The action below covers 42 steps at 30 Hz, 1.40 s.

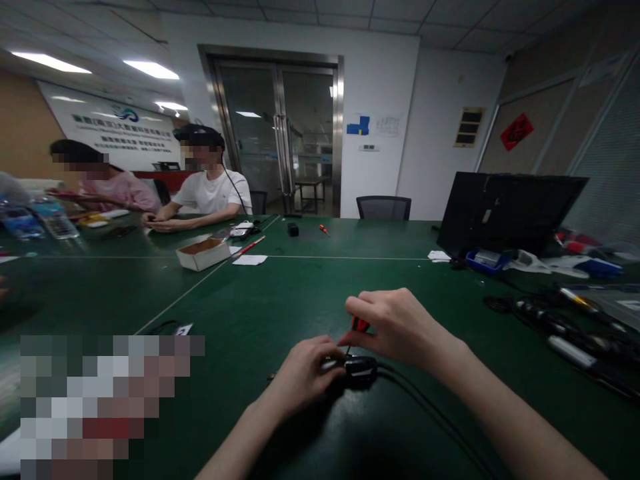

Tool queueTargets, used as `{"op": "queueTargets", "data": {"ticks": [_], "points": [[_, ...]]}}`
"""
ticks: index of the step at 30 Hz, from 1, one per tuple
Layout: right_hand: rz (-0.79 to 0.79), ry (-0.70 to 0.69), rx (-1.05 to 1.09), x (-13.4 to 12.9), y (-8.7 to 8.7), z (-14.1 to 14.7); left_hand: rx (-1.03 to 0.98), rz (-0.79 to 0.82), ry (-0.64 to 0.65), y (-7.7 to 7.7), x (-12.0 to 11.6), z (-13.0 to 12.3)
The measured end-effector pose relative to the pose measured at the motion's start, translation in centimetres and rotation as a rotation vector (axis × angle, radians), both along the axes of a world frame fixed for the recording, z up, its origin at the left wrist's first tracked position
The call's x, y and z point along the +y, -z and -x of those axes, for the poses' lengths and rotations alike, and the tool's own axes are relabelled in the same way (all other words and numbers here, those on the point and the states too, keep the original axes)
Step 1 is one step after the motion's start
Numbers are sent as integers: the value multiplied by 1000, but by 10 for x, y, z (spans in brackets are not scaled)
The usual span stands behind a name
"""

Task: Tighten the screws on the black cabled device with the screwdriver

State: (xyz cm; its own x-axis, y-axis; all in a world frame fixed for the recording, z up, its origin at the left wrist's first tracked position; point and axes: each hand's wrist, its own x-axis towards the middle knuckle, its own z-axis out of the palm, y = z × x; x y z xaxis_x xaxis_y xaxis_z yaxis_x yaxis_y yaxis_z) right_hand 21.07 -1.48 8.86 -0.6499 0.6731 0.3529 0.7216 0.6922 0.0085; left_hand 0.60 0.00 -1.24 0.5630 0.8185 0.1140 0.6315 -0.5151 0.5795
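Observation:
My right hand (387, 320) is closed round the red and black handle of a small screwdriver (359, 324), whose thin shaft points down. Below its tip is a small black device (361, 371) with dark cables (420, 393) running off to the lower right. The fingers of my left hand (313, 367) pinch the left end of this device, close to the screwdriver tip. Whether the tip touches the device cannot be made out.
A white open box (203, 253) and a red pencil-like stick (250, 246) lie beyond to the left. Another small screwdriver (325, 230) lies far ahead. A black monitor (510, 213) and tools stand right. Two people sit at the far left.

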Motion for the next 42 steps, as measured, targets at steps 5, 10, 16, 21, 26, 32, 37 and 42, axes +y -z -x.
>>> {"op": "queueTargets", "data": {"ticks": [5, 10, 16, 21, 26, 32, 37, 42], "points": [[89, -97, 112, -3, 1, -2, -6, -21, -3, 3, 1, 1], [90, -63, 100, -2, 2, -2, 0, -11, -13, 2, 1, 0], [-7, -10, 5, 0, 1, 0, -21, 6, -11, 1, -1, -1], [30, -59, 81, 0, 3, 0, -24, 0, -21, 1, -1, 0], [74, -70, 96, 0, 4, 0, -34, 26, -35, 1, 0, -2], [-17, -37, 15, 1, 5, 3, -72, 55, -46, 1, -1, -2], [-30, -83, 47, -2, 4, 4, -71, 55, -67, 3, -1, -2], [97, -132, 134, -4, 3, 4, -81, 75, -30, -1, -2, -4]]}}
